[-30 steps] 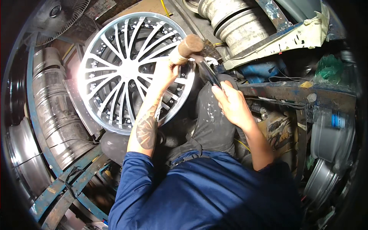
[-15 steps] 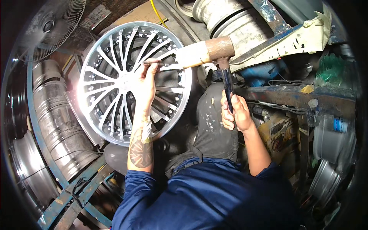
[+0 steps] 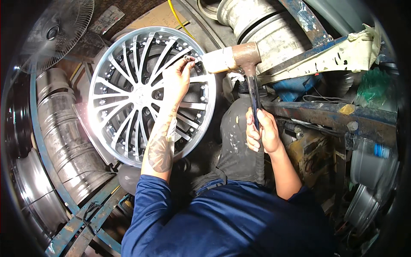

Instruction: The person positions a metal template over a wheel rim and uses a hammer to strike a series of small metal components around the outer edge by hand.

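A wheel rim with many bright spokes and a polished outer lip lies face up in front of me. Over its right side, my left hand pinches a short metal rod between thumb and fingers, near the rim's outer ring of small bolts. My right hand is wrapped round the dark handle of a large mallet. The mallet's head is brown with a worn white end, and that end points left toward the rod, apart from it. My left hand hides part of the spokes beneath.
A stand fan is at the far left, beside a stack of metal barrels of rims. More rims lie at the back right. Blue steel frame bars run along the right, with a stained cloth draped over one.
My left hand has moved right and slightly up toward the rim's edge, and the rod has turned from lying sideways to nearly end-on. The mallet is held in much the same place.
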`<state>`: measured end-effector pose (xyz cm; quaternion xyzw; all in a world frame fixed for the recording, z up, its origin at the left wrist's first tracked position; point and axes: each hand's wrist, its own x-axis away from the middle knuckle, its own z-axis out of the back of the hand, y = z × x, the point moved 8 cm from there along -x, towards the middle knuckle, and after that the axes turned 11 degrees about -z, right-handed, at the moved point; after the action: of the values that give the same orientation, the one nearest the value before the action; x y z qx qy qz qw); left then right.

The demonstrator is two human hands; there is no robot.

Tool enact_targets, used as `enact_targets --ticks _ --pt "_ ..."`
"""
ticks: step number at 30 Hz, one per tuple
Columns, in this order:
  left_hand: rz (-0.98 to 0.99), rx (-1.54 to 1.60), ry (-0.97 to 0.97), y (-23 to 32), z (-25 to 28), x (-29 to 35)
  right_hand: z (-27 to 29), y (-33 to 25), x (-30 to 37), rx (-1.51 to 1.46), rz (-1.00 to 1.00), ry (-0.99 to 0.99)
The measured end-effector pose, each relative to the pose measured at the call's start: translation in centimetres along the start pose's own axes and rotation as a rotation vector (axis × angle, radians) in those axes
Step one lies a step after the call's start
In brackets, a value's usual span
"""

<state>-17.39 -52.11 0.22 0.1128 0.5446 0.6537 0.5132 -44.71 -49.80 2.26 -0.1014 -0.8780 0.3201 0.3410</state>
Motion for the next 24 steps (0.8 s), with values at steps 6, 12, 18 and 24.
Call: enact_targets --ticks 6,12,18,24 --pt "0.010 -0.026 -0.026 0.0 -0.2 -0.2 -0.3 -0.1 0.0 -0.004 -0.017 -0.012" --pt "0.045 -0.056 -0.077 0.0 -0.4 0.0 -1.0 -0.1 0.1 0.043 -0.034 0.024" --pt "-0.073 -0.136 -0.175 0.5 -0.9 0.1 -2.6 -2.5 -0.3 0.257 -0.001 0.244" --pt "-0.166 -0.092 -0.161 -0.1 -1.2 0.0 -7.8 -9.1 2.2 0.447 0.220 0.235"
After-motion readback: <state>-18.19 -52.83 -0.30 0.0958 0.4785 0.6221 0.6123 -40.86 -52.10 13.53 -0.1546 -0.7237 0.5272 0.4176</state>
